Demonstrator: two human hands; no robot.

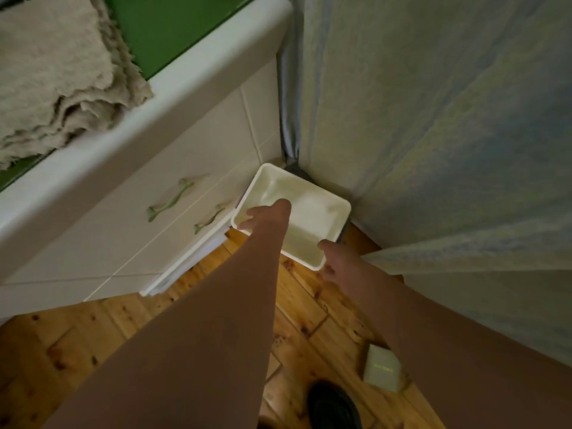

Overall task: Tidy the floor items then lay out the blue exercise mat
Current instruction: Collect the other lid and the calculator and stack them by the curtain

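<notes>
A white square plastic tub (312, 212), with nothing inside, stands in the corner between the dresser and the curtain. My left hand (266, 216) reaches over its near left rim, fingers curled on the edge. My right hand (335, 258) holds the near right corner, thumb over the rim and fingers underneath. No blue exercise mat is in view.
A white dresser (130, 224) with green handles stands to the left, with a beige towel (55, 69) on its green top. A pale curtain (448, 134) hangs on the right. On the wooden floor (123, 329) lie a small pale book (382, 371) and a black round object (334, 407).
</notes>
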